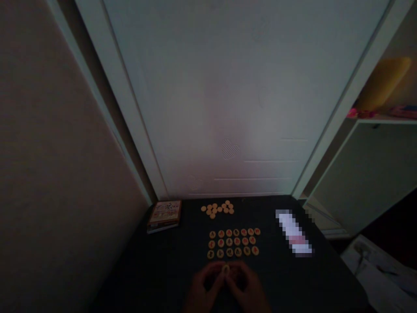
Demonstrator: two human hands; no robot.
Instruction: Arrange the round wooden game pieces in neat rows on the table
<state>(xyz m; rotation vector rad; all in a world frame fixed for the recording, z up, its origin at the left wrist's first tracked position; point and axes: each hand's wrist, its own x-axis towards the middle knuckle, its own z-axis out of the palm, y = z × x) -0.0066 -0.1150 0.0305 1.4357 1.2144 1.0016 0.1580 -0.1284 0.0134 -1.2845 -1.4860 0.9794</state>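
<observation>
The person's left hand [203, 283] and right hand [245, 283] are meeting at the middle of the near side of the view, both closing narrowly around a round wooden game piece [226, 269], which is showing only as a small rim between them; the light is too poor to confirm which hand is bearing it. Neither hand is standing clearly nearer to it. Directly ahead of the hands, a grid of face-up pieces [233, 242] is lying on the dark desk [276, 282], its rows running crosswise and its nearest row just beyond the held piece. Farther on, a loose cluster of plain-looking pieces [217, 208] is sitting near the desk's back edge, with a printed box [164, 216] to its left and a blurred white object [293, 232] off to the right.
</observation>
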